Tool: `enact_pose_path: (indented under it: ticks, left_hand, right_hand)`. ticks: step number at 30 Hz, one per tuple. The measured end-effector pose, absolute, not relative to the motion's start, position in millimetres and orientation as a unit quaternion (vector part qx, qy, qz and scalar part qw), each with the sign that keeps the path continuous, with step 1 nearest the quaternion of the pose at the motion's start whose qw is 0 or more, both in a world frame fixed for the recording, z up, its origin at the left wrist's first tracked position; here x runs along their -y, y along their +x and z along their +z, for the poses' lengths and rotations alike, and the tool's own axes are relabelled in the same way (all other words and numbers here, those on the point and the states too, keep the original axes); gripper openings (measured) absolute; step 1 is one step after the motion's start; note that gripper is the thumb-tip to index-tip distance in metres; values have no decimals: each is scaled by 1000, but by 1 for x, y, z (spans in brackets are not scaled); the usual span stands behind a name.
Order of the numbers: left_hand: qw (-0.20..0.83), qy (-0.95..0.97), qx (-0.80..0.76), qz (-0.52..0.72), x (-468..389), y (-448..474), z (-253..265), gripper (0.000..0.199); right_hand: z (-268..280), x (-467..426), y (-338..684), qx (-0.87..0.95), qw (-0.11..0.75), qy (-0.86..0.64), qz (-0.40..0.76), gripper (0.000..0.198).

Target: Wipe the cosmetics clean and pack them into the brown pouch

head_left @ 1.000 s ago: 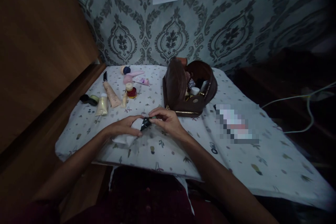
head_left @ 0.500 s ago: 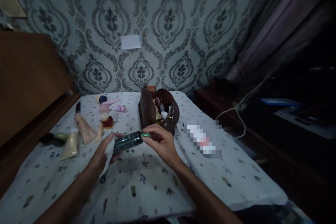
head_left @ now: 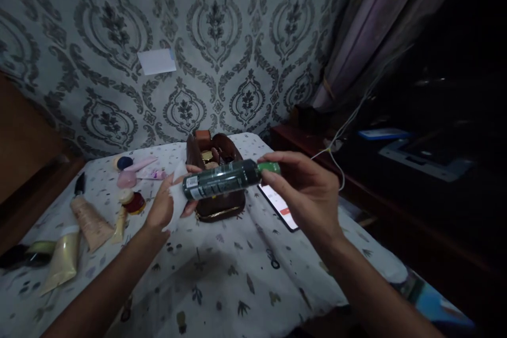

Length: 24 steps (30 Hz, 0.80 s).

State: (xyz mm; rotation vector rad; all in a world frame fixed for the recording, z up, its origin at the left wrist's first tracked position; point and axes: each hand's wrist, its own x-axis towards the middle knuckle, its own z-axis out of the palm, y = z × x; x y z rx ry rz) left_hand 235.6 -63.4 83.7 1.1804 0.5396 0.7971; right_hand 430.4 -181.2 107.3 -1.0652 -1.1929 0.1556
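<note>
A dark green bottle (head_left: pixel 222 178) with a bright green cap (head_left: pixel 269 170) lies almost level in the air over the bed. My right hand (head_left: pixel 309 190) pinches it by the cap between thumb and fingers. At the bottle's base, my left hand (head_left: pixel 160 208) is closed on a white tissue (head_left: pixel 179 202), with fingertips showing above and below the base. Whether the tissue presses on the bottle I cannot tell. Behind the bottle stands an open brown cosmetic bag (head_left: pixel 222 207) with small items inside, partly hidden by the bottle.
To the left lie a beige tube (head_left: pixel 90 222), a cream tube (head_left: pixel 63 259), a red jar (head_left: pixel 132 202) and several pink items. A lit phone (head_left: pixel 283 208) rests under my right hand. A white cable (head_left: pixel 336 137) hangs at the right, beyond the bed sheet (head_left: pixel 222 296).
The bottle has moved right and up, nearer to me, with my right hand still on its cap. My left hand has slid toward its base. The view has turned right.
</note>
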Motion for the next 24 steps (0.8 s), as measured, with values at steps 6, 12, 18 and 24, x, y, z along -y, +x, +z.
enact_pose_path:
  ticks: [6,12,18,24]
  left_hand:
    - [199,905,-296,232,37,242,111,28]
    - [-13,952,-295,80,32,237,107,39]
    - [16,949,-265,167,29,229,88,38]
    - [31,947,-250,197,24,224,77,37]
  right_hand:
    - [126,161,461,557,684,-470,-17,15]
    - [132,123,481,628,605,-487,-48,16]
    - [129,72,478,730,464,-501,-36,18]
    - [124,31,460,793,341,-505,-6,23]
